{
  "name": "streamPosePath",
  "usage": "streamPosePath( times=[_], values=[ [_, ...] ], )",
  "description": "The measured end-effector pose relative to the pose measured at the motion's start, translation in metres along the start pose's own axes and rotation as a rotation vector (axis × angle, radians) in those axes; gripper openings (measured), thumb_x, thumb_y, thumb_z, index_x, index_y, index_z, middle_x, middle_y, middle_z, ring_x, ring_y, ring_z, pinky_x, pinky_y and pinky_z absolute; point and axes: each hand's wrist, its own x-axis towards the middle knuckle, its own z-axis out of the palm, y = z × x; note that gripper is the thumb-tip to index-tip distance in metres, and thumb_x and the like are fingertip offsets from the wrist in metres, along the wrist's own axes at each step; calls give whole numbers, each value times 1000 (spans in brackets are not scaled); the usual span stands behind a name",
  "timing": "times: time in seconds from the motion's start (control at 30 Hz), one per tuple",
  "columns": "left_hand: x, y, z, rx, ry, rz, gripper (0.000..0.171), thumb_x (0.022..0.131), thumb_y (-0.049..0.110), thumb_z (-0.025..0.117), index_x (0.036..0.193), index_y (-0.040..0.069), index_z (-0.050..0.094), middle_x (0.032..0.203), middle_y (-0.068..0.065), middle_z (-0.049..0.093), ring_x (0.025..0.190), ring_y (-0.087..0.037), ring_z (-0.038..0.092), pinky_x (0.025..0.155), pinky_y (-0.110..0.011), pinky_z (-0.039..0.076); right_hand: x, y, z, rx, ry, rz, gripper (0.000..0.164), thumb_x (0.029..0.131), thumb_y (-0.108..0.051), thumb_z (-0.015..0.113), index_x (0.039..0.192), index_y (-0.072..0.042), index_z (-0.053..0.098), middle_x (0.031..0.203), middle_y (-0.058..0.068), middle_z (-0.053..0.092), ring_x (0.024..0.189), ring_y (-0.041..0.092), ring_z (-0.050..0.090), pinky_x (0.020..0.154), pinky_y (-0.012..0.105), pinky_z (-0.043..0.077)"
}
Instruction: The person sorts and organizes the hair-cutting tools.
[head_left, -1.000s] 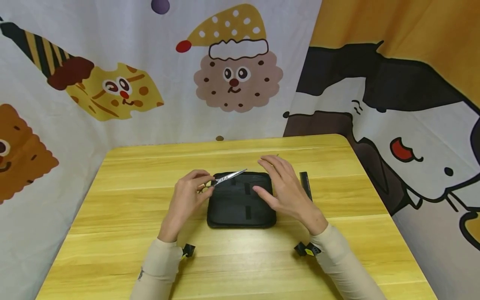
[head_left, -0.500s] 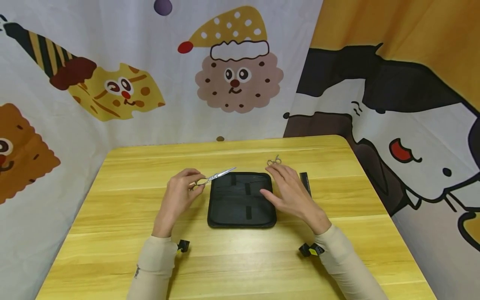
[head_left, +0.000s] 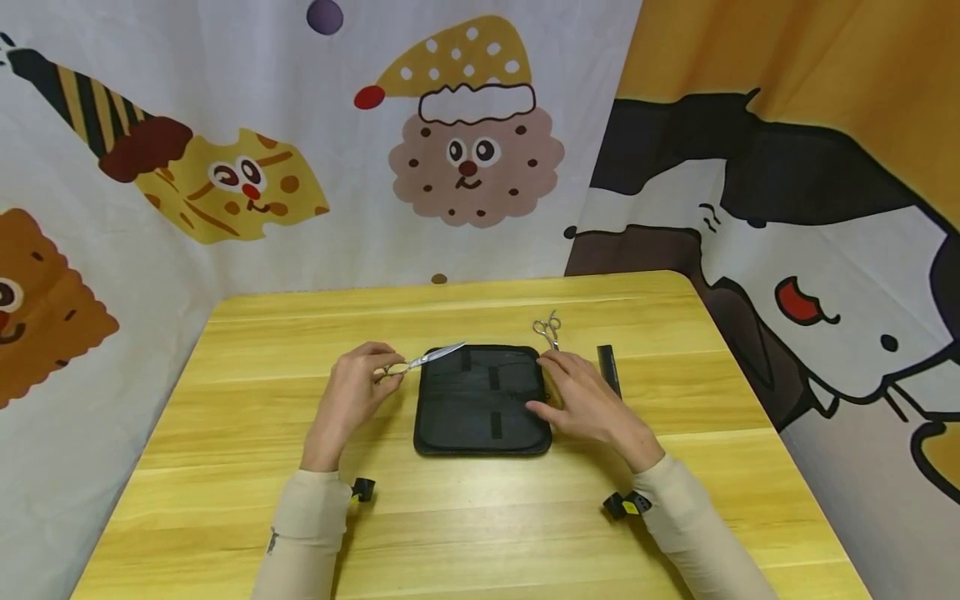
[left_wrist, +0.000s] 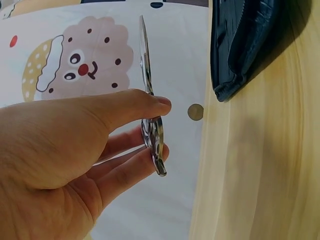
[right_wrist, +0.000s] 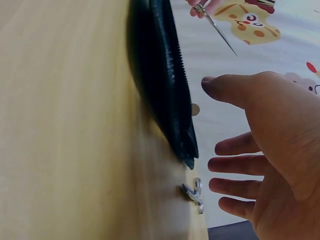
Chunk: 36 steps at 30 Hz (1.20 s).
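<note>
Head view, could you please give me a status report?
Left hand pinching raised scissors. Right hand empty. Black case flat on table. Second scissors beyond right hand; no obstruction seen.

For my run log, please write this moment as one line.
left fingers: hold scissors | right fingers: empty | black case: on table

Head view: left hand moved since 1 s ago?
Yes, left: the left hand overlapped the left edge of the black case and now appears left of it.
</note>
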Motion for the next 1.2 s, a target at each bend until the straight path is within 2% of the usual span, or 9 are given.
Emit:
streamPosePath(
  times=[0.27,0.43,0.73,1.0,1.2],
  values=[
    [-1,-5,-1,24,-22,-12,21,97,4,89,117,1,87,126,-22,80,100,-36,82,82,-49,73,-4,3,7,4,-82,-10,86,103,-49,82,163,6,54,174,28,48,161,50,49,132,66,43],
    [-1,-7,-2,35,-32,-15,19,96,3,89,115,0,87,126,-23,80,100,-38,82,82,-50,72,-4,3,8,1,-102,-26,88,102,-48,84,164,6,53,175,29,46,162,50,48,133,65,43],
    [1,-12,-2,67,-57,-5,19,96,1,89,115,0,87,125,-24,80,97,-38,82,83,-51,71,-4,4,11,-25,-120,-23,87,102,-48,84,164,5,53,176,28,46,164,50,45,135,64,40],
    [6,-18,-3,150,-106,-9,23,96,4,90,117,-1,87,127,-25,80,100,-39,81,85,-54,70,-3,4,11,-27,-132,-19,87,102,-48,84,163,6,54,176,28,46,164,51,44,136,66,38],
    [13,-18,-4,196,-141,2,19,95,3,90,114,0,88,125,-24,81,97,-38,81,84,-53,70,-3,4,11,-27,-121,-22,87,102,-49,84,163,6,54,175,28,47,163,50,46,136,65,39]
  ],
)
